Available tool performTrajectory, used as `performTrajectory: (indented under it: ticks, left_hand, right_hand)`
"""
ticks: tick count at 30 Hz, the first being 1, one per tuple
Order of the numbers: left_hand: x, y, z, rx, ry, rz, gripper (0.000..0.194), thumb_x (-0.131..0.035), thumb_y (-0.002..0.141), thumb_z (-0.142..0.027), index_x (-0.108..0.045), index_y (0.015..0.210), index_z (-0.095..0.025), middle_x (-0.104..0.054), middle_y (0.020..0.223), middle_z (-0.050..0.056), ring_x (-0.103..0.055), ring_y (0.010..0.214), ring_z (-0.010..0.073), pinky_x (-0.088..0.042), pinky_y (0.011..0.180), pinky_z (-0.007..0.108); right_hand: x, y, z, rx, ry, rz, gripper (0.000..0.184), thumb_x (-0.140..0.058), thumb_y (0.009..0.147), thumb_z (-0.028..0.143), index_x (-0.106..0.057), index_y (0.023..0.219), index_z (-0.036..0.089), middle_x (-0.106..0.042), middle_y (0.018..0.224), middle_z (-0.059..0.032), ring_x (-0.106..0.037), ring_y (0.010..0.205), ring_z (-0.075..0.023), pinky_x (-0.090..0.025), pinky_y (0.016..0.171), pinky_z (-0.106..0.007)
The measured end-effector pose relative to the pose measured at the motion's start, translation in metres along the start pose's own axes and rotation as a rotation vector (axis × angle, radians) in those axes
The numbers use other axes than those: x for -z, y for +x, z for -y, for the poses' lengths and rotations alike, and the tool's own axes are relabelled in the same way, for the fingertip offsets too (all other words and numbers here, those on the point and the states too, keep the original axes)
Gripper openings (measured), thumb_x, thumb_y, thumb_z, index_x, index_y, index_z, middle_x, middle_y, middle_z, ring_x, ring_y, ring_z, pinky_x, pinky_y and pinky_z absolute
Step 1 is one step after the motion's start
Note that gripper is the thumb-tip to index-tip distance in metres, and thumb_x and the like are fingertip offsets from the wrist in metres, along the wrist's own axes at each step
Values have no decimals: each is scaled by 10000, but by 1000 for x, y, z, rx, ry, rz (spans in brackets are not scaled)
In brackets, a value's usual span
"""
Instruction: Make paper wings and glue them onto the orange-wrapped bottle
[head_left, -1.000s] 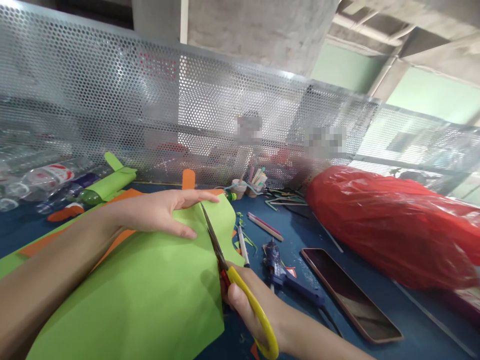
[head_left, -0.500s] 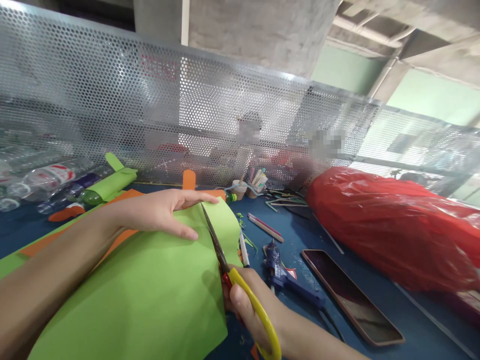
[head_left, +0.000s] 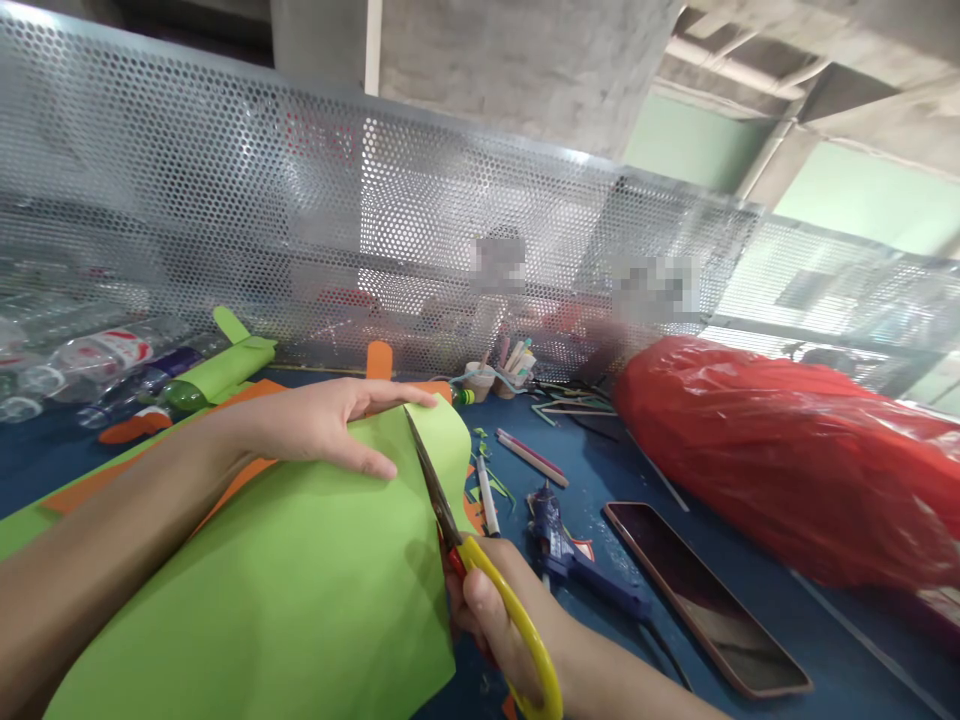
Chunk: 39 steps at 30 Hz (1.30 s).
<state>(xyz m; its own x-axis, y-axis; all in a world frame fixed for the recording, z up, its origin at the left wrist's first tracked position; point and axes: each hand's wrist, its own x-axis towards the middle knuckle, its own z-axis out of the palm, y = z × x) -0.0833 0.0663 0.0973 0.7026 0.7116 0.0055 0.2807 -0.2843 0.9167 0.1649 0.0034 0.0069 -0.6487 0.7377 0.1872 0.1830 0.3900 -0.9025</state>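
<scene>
A large sheet of light green paper [head_left: 285, 580] fills the lower middle of the view, raised and bent. My left hand [head_left: 322, 425] holds its far part, thumb on the near face and fingers stretched along the far edge. A pair of scissors [head_left: 517, 625] with yellow and red handles is in my right hand [head_left: 502, 600], fingers closed round the loops. The dark blades point up and away, lying along a cut in the paper near my left fingertips. To the right of the blades, a flap of the paper curls over. The lower blade is mostly hidden.
On the blue table lie a blue glue gun [head_left: 559, 545], a phone [head_left: 705, 595], markers [head_left: 531, 458] and green scraps. A red plastic bag [head_left: 772, 450] bulges at right. Plastic bottles [head_left: 97, 355] and a green-wrapped bottle [head_left: 217, 375] lie left. A perforated metal screen [head_left: 300, 230] stands behind.
The curled flap to the right of the blades has shifted left, showing more of the white marker and the scraps. Both hands and the scissors stay almost in place.
</scene>
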Motion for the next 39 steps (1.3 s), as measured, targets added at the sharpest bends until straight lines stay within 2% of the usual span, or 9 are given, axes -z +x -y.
performTrajectory:
  ticks: [4, 9, 15, 21, 28, 35, 39]
  left_hand:
    - [0, 0, -1, 4, 7, 0, 677, -760, 796, -217, -445, 1367, -397, -540, 1422, -34, -541, 1260, 263, -513, 980, 349]
    - [1, 1, 2, -22, 47, -14, 674, -762, 796, -244, -443, 1365, -414, -516, 1441, -43, -528, 1272, 260, -507, 984, 341]
    - [1, 1, 2, -28, 38, -16, 628, -751, 809, -268, -460, 1348, -410, -490, 1457, -46, -514, 1282, 254, -509, 971, 319]
    - [1, 1, 0, -54, 97, -19, 476, -657, 887, -337, -486, 1328, -392, -508, 1442, -36, -465, 1323, 255, -450, 1018, 335]
    - [4, 6, 8, -72, 214, -28, 522, -723, 827, -316, -522, 1307, -357, -475, 1470, -17, -403, 1364, 261, -367, 1078, 357]
    - [-2, 10, 10, -67, 166, -8, 581, -759, 789, -318, -507, 1313, -334, -455, 1484, 0, -366, 1385, 268, -299, 1128, 398]
    - [-5, 10, 11, -72, 121, -20, 607, -783, 764, -315, -496, 1298, -331, -498, 1441, 11, -424, 1344, 256, -351, 1091, 386]
  right_hand:
    - [-1, 0, 2, 31, -12, -32, 670, -266, 810, 843, -445, 719, 203, -398, 614, 19, -411, 602, -136, -383, 509, -240]
    - [-4, -2, 1, 15, -38, -89, 647, -261, 815, 839, -375, 670, 219, -346, 588, 38, -346, 556, -110, -298, 447, -217]
    - [-1, -1, -1, 15, -67, -85, 650, -255, 810, 845, -353, 653, 222, -307, 569, 56, -284, 519, -91, -238, 418, -217]
    - [1, 0, -2, 38, -79, -38, 633, -224, 843, 817, -372, 688, 222, -343, 598, 42, -320, 543, -104, -274, 443, -223]
    - [2, -2, 5, 96, -117, 62, 626, -169, 893, 762, -414, 737, 207, -427, 647, 16, -370, 557, -117, -343, 481, -237]
    - [5, -3, 18, 151, -231, 4, 577, -157, 944, 688, -434, 788, 207, -462, 705, 7, -412, 599, -134, -378, 529, -252]
    - [2, -2, 14, 142, -198, -38, 576, -154, 940, 695, -423, 781, 211, -457, 697, 8, -402, 603, -136, -372, 539, -258]
